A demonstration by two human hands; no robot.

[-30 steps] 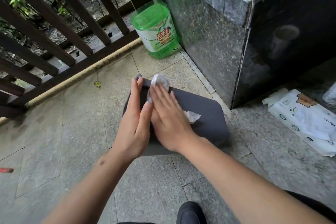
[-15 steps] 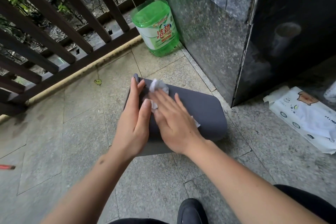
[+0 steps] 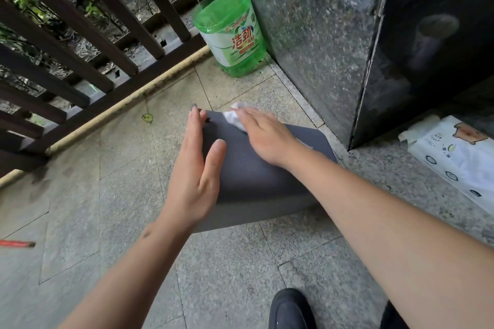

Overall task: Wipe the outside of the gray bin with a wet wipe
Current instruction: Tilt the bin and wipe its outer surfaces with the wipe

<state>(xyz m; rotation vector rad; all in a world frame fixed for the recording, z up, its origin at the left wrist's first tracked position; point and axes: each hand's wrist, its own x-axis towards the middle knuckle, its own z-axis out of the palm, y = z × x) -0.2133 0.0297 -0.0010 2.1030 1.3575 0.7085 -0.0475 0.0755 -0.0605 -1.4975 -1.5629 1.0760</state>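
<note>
Gray bin [image 3: 256, 168]: lies on its side on the stone-tile floor [image 3: 107, 195], near the middle of the view, its broad dark face turned up; the far edge points toward 12 o'clock, the near edge toward 6 o'clock.
Wet wipe [image 3: 235, 117]: white and crumpled, at the bin's far edge, at 12 o'clock from the bin's middle; part of it shows beyond the fingertips, the rest is covered.
Right hand [image 3: 264, 136]: lies flat, palm down, on the bin's upper face, fingers stretched toward 11 o'clock and pressing the wipe against the bin; the hand is not curled around anything, and it is blurred.
Left hand [image 3: 195, 168]: spread open, fingers straight, set against the bin's side at 9 o'clock, thumb resting on the upper face; it braces the bin and grasps nothing.
Green detergent bottle [image 3: 231, 35]: stands upright at 12 o'clock from the bin, well apart from it, just beside the granite block [image 3: 315, 35].
Wipes pack [image 3: 454, 160]: white soft pack at 3 o'clock, on the floor, apart from the bin.
Dark railing [image 3: 80, 43]: runs across 10 to 11 o'clock.
Black shoe [image 3: 291, 310]: at 6 o'clock, bottom edge of the view.
</note>
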